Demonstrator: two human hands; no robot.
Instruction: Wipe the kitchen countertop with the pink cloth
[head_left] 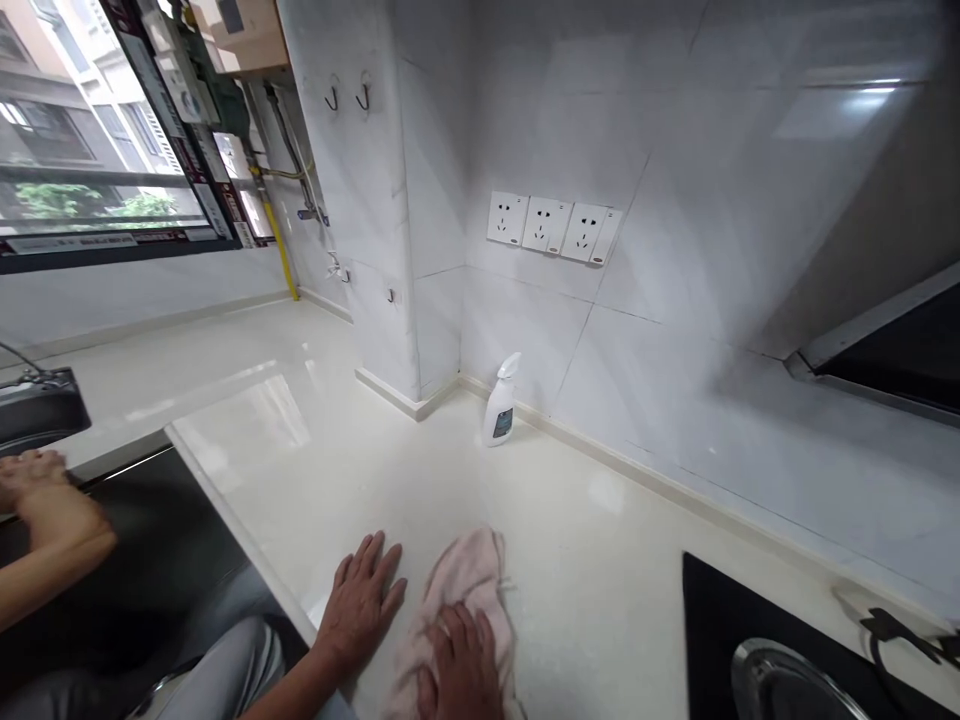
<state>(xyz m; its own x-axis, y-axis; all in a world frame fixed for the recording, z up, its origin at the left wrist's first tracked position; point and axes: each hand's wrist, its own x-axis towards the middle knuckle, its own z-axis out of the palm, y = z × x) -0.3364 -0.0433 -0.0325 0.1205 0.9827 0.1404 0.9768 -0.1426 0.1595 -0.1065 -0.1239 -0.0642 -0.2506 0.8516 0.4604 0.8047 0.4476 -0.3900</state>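
My left hand [364, 600] lies flat on the white countertop [352, 480], its fingers spread and nothing in them. Just to its right, a crumpled pale pink cloth [469, 565] rests on the same surface. My right hand [465, 660] presses down on this cloth, fingers close together and a little bent over it. Farther back, by the wall, a white spray bottle [498, 425] with a dark label stands upright, apart from both hands.
A black cooktop [709, 620] with a metal burner ring [787, 680] lies at right. Wall sockets [544, 225] sit above the bottle. A wall corner [412, 390] juts into the counter. At left, another person's arms [64, 520] are near a sink [45, 410].
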